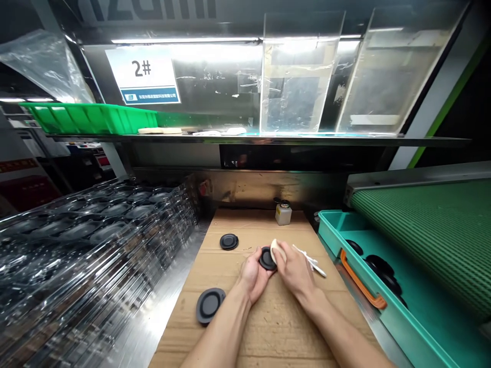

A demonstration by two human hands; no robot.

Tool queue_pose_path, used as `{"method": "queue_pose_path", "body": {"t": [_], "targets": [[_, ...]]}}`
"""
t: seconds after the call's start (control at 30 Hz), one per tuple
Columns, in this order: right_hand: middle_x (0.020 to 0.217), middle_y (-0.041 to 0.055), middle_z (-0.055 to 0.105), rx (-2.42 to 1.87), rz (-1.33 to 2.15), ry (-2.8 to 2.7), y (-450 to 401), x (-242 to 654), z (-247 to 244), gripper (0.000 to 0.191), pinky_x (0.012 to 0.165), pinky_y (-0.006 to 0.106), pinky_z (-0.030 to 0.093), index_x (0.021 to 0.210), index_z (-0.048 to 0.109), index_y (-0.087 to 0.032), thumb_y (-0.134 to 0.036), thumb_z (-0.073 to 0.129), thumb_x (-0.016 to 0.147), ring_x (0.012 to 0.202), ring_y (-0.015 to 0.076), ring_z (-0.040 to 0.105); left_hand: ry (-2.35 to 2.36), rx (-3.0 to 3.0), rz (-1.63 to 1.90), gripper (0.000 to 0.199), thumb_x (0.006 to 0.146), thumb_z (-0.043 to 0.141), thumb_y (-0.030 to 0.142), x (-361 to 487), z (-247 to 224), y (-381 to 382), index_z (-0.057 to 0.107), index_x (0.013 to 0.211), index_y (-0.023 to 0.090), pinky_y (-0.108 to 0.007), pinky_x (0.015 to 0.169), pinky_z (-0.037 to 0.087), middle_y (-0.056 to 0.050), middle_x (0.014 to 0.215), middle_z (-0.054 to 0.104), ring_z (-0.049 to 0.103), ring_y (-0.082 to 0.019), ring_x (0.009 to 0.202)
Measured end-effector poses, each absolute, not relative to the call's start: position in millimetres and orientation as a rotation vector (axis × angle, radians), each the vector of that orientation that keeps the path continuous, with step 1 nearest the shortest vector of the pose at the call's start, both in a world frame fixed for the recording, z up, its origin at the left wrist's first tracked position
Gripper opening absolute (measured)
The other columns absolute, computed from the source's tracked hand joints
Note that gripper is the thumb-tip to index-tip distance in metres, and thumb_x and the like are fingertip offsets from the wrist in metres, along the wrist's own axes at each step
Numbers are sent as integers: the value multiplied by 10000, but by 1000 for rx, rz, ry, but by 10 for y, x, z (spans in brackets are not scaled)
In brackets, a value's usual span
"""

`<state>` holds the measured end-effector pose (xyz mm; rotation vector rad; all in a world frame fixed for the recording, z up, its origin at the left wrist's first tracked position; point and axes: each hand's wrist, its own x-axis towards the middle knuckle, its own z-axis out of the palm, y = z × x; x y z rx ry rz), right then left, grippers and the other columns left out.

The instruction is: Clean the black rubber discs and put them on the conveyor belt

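The left hand (pixel 253 276) is cradling a small round black plastic part with a raised rim (pixel 267 259) above the brown cardboard sheet (pixel 284 312). Its fingers are curling partly closed under and around the part, the thumb lying along the near-left edge, so the part is sitting between the thumb and the fingers with its dished face turned upward. The right hand (pixel 294 271) is pinching a cream-coloured, soft-looking oval pad (pixel 277 251) between its thumb and bent fingers, and the pad is pressing on the right side of the black part, covering some of its rim. How far the right hand's hidden fingers are closing beneath the pad, I cannot tell.

On the cardboard, a second round black part (pixel 229 242) is lying flat beyond the left hand, and a larger dark grey round part (pixel 210 305) is resting beside the left forearm. A white slender tool with a dark tip (pixel 314 263) is lying just right of the right hand. A small whitish square bottle with a black top (pixel 283 213) is standing at the far end of the cardboard. To the right, a turquoise plastic bin with an orange handle (pixel 387 306) is holding several glossy black parts (pixel 379 267), next to a green ribbed conveyor belt (pixel 433 225). To the left, clear plastic trays (pixel 115 230) are standing stacked.
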<state>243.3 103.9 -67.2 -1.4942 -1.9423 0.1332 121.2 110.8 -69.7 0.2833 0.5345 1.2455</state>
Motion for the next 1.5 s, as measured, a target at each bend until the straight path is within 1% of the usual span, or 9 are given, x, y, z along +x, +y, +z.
{"method": "queue_pose_path", "body": {"t": [0.17, 0.37, 0.57, 0.67, 0.73, 0.93, 1.13, 1.33, 1.5], "targets": [[1081, 69, 613, -1388, 72, -2061, 1031, 2368, -664, 373, 786, 296, 408, 1262, 530, -244, -373, 335, 972, 934, 202, 596, 571, 314, 1197, 240, 918, 486, 266, 1220, -673, 1103, 568, 1037, 74, -328, 900, 485, -167, 1134, 604, 601, -213, 1015], [1107, 64, 620, -1733, 30, -1828, 1124, 2560, -549, 374, 686, 305, 359, 1224, 543, -265, -435, 332, 966, 903, 225, 608, 597, 349, 1071, 293, 921, 464, 305, 1163, -663, 1137, 530, 1085, 72, -413, 832, 500, -179, 1133, 598, 606, -266, 996], [912, 12, 660, -1692, 376, -1817, 1053, 2745, -477, 311, 661, 272, 322, 1020, 623, -296, -491, 405, 915, 863, 197, 592, 490, 192, 1148, 285, 900, 389, 291, 1052, -607, 1181, 481, 1065, 78, -418, 795, 493, -208, 1160, 561, 568, -349, 1067], [846, 15, 625, -1633, 265, -1861, 1066, 2816, -413, 405, 674, 272, 316, 753, 605, -222, -479, 350, 935, 847, 174, 552, 457, 187, 1167, 297, 860, 387, 246, 1022, -577, 1172, 479, 1087, 77, -434, 800, 487, -210, 1173, 553, 563, -360, 1067], [844, 28, 607, -1699, 123, -1826, 1099, 2895, -381, 418, 692, 284, 319, 699, 578, -200, -440, 334, 938, 858, 179, 531, 487, 196, 1198, 313, 848, 406, 223, 1017, -557, 1162, 469, 1125, 93, -431, 794, 485, -204, 1176, 554, 576, -347, 1041], [1066, 76, 602, -2084, 28, -1804, 1208, 3105, -468, 367, 722, 352, 344, 1068, 624, -241, -468, 419, 866, 1007, 284, 519, 508, 332, 1232, 433, 845, 589, 352, 1045, -499, 1132, 452, 1234, 219, -278, 695, 455, -143, 1137, 580, 607, -224, 881], [1009, 70, 629, -1997, 193, -2010, 1249, 3089, -573, 315, 746, 330, 358, 1069, 645, -292, -415, 412, 896, 962, 250, 576, 668, 427, 1104, 466, 848, 483, 564, 1087, -502, 1103, 468, 1163, 221, -227, 492, 317, -129, 1015, 608, 529, -160, 602], [884, 107, 616, -1793, 185, -1972, 1241, 3062, -487, 296, 721, 300, 348, 918, 576, -139, -292, 323, 946, 852, 205, 572, 671, 422, 1075, 376, 865, 356, 405, 1054, -491, 1092, 507, 1091, 144, -231, 465, 288, -118, 848, 582, 516, -166, 574], [888, 36, 615, -1346, 421, -1842, 1114, 2840, -380, 251, 705, 258, 370, 992, 535, -179, -349, 352, 963, 798, 152, 559, 722, 489, 928, 483, 879, 399, 546, 1115, -483, 1068, 522, 1079, 124, -185, 424, 261, -103, 803, 580, 503, -125, 535]]}}
